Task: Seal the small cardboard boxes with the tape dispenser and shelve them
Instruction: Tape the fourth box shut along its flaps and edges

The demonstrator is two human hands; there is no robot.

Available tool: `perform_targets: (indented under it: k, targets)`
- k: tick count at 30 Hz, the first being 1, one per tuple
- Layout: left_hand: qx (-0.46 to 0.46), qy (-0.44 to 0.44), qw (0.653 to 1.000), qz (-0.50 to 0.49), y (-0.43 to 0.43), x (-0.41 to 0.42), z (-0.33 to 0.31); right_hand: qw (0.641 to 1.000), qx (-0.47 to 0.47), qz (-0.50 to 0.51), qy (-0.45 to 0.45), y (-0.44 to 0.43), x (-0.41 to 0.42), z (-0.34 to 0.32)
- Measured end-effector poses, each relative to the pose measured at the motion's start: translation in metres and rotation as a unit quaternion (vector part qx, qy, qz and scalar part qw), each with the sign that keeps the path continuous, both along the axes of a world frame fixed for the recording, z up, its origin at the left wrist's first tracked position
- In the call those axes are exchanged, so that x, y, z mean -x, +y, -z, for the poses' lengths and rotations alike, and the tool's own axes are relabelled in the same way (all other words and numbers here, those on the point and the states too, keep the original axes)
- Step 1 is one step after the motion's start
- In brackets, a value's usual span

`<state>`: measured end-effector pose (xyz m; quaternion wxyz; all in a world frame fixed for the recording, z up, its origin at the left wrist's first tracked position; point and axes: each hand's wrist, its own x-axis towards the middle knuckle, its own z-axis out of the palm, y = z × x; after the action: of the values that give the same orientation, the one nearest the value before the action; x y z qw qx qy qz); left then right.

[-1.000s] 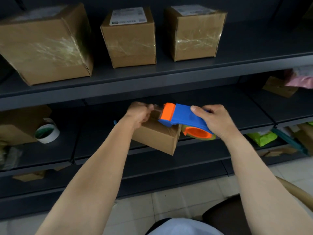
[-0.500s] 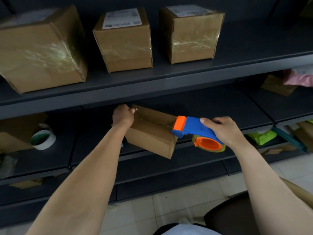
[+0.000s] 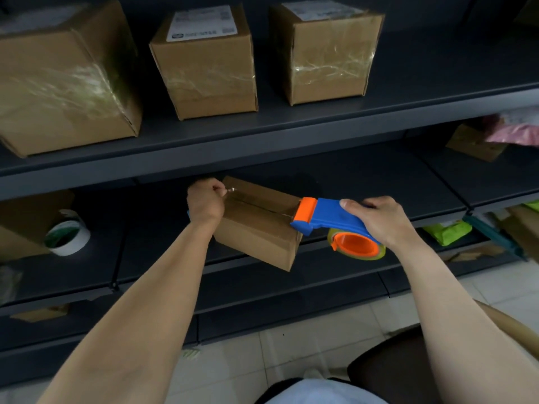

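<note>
**Both hands gripping: box and dispenser**

Left hand (image 3: 205,204) grips the box (image 3: 256,237) at its top left edge, fingers curled. Right hand (image 3: 379,221) is wrapped round the blue dispenser (image 3: 329,218), thumb along its top. Box is held in the air, tilted, in front of the middle shelf (image 3: 335,170). Dispenser's orange head touches the box's top right edge at the seam; a glossy strip runs along that seam. Three taped boxes (image 3: 207,68) stand on the upper shelf (image 3: 291,132). White tape roll (image 3: 68,236) lies on the middle shelf, well left.
</note>
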<state>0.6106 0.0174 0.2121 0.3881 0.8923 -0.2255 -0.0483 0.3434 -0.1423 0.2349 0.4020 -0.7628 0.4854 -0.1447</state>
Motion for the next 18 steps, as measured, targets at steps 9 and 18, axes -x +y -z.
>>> perform_targets:
  k: [9,18]
  targets:
    - [-0.272,-0.123,0.935,0.19,-0.014,0.056,0.02,1.0,-0.011,0.007,-0.011,0.007,-0.002,0.002]
    - [-0.363,-0.051,0.911,0.188,-0.016,0.042,0.014,0.999,-0.029,0.032,-0.007,0.021,0.016,0.01]
